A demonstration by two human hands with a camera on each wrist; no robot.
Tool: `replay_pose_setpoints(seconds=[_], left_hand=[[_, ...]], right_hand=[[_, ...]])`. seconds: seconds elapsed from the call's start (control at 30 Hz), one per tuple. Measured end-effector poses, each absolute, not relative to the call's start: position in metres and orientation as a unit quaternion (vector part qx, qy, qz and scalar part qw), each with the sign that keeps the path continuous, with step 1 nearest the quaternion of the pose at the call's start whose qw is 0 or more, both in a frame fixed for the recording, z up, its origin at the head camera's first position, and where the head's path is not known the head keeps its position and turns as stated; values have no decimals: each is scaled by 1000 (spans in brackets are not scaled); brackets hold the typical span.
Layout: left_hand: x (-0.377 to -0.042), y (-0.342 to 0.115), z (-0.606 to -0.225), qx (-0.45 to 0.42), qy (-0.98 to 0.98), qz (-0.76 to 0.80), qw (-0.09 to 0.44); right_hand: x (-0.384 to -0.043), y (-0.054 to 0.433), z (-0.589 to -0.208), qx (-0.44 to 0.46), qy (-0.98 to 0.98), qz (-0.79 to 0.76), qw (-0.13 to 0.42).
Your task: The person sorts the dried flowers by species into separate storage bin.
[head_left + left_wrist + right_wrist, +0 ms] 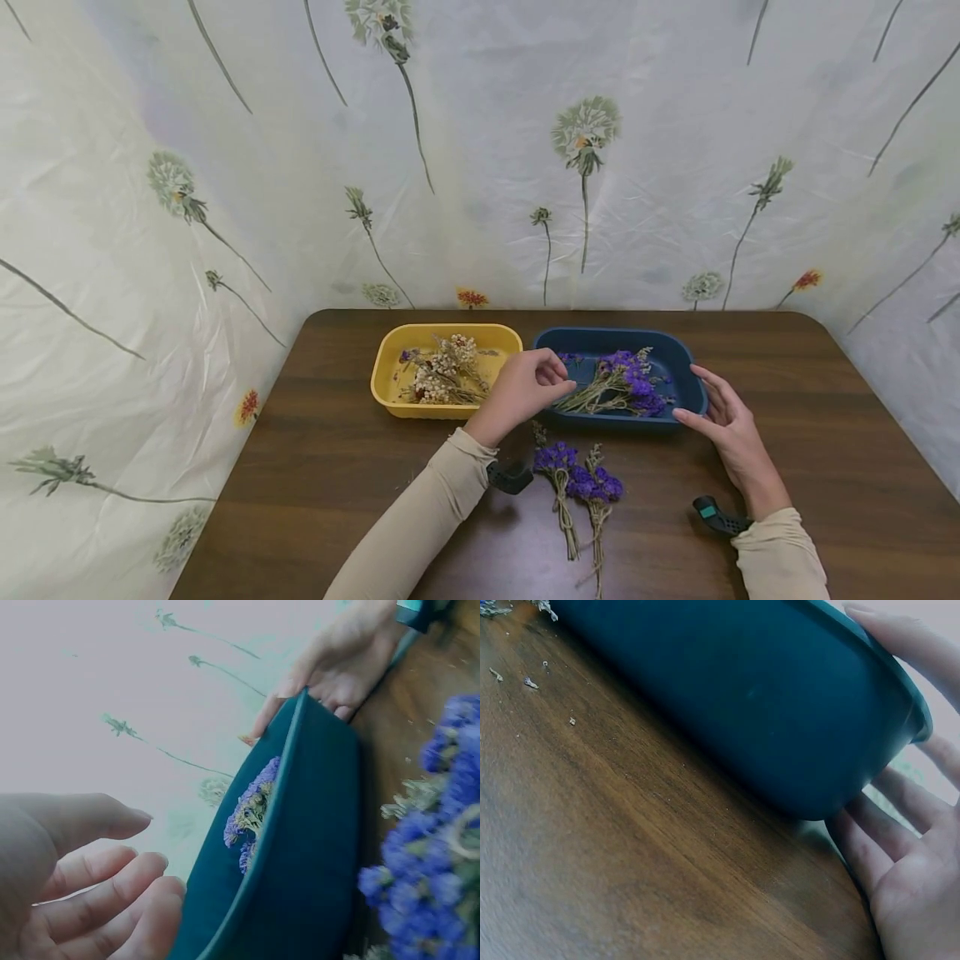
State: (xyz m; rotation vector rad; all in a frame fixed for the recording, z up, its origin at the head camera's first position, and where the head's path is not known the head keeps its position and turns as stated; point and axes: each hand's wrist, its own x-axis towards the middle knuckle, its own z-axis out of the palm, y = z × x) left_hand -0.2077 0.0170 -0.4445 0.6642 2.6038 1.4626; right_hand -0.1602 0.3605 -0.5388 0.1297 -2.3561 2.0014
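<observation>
My left hand (pixel 525 383) hovers over the left end of the blue tray (pixel 622 423), thumb and fingers loosely bent. In the left wrist view a gap shows between its thumb and fingers, with nothing held. Inside that tray lie dried purple flowers (pixel 637 379), their thin stems pointing left toward this hand. My right hand (pixel 738 437) holds the tray's right end, the thumb at the front rim and the fingers along the end wall. In the right wrist view its fingers (pixel 900 814) curve around the tray's corner.
Left of the blue tray stands a yellow tray (pixel 390 408) holding dried cream flowers (pixel 446 367). Two twine-tied purple bouquets (pixel 558 462) lie on the brown table (pixel 337 500) in front. Small plant crumbs (pixel 529 682) dot the wood. A dandelion-print cloth (pixel 480 167) hangs behind.
</observation>
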Motion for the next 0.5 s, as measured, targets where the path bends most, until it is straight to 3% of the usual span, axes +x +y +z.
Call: replay_pose_setpoints(seconds=[0.5], left_hand=[[-158, -17, -466, 218, 865, 450, 44]], right_hand=[[-160, 360, -539, 41, -760, 648, 25]])
